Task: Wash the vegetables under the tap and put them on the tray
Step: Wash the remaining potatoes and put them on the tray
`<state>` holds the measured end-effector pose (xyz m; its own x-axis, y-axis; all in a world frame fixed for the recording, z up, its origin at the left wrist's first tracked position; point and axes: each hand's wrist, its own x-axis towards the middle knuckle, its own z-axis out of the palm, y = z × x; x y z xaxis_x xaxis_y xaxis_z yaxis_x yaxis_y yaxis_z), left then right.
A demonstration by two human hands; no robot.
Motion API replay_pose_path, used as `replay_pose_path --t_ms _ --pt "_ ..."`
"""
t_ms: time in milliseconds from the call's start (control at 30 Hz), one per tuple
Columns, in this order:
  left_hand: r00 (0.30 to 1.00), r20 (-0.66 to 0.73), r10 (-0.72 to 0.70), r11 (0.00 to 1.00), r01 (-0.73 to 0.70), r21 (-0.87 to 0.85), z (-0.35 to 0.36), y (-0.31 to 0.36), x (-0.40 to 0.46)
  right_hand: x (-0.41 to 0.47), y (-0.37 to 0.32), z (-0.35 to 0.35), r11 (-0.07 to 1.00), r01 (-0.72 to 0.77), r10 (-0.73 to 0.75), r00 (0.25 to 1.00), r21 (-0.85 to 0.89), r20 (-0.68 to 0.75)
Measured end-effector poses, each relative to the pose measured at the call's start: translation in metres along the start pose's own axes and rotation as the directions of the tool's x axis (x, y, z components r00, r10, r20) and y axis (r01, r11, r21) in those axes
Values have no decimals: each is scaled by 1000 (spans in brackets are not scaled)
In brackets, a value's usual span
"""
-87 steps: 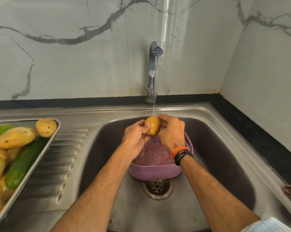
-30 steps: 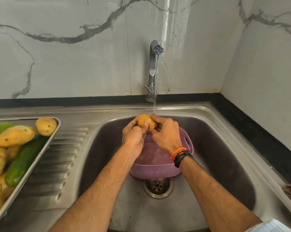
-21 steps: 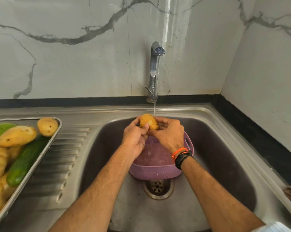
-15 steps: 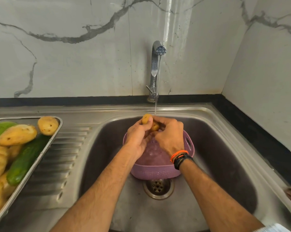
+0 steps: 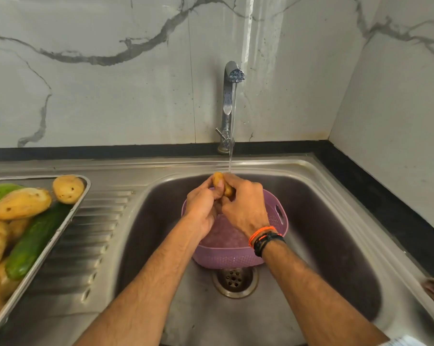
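I held one potato [image 5: 220,184] in both hands over the sink [image 5: 335,221], right where the thin stream from the tap [image 5: 230,96] landed. My left hand [image 5: 202,211] curled around its near side, thumb pressed on top; my right hand [image 5: 244,206] wrapped it from the other side, fingers closed over it. A purple colander [image 5: 277,221] sat directly beneath, above the drain [image 5: 234,279]. To my left, the tray [image 5: 61,228] on the draining surface already carried potatoes and a cucumber [image 5: 34,242]. The wet potato could slip from my grip and drop into the colander or basin. The crowded tray might also let it roll off.
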<state>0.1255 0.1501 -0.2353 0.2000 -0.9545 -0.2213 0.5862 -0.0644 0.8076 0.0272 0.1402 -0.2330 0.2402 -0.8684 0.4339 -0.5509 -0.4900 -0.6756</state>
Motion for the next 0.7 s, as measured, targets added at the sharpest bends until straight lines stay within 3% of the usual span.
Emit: replay_pose_path --t_ms 133,300,467,633,700 --pt "1000 14 -13 1000 13 20 0 -1 0 2 0 -4 999 6 -3 997 -36 75" --pt "1000 -10 1 1000 0 27 -1 -2 3 -1 -2 -7 997 -64 64 998 -34 -14" --pt "1000 6 -3 998 2 68 -1 -2 2 4 0 -7 995 -90 94 990 -41 104" --pt "999 -41 -14 1000 13 -18 -2 0 7 1 -4 -6 990 -133 134 990 38 -32" --pt "1000 -17 -24 1000 24 -15 -3 0 7 2 -5 -6 991 -129 129 992 32 -14"
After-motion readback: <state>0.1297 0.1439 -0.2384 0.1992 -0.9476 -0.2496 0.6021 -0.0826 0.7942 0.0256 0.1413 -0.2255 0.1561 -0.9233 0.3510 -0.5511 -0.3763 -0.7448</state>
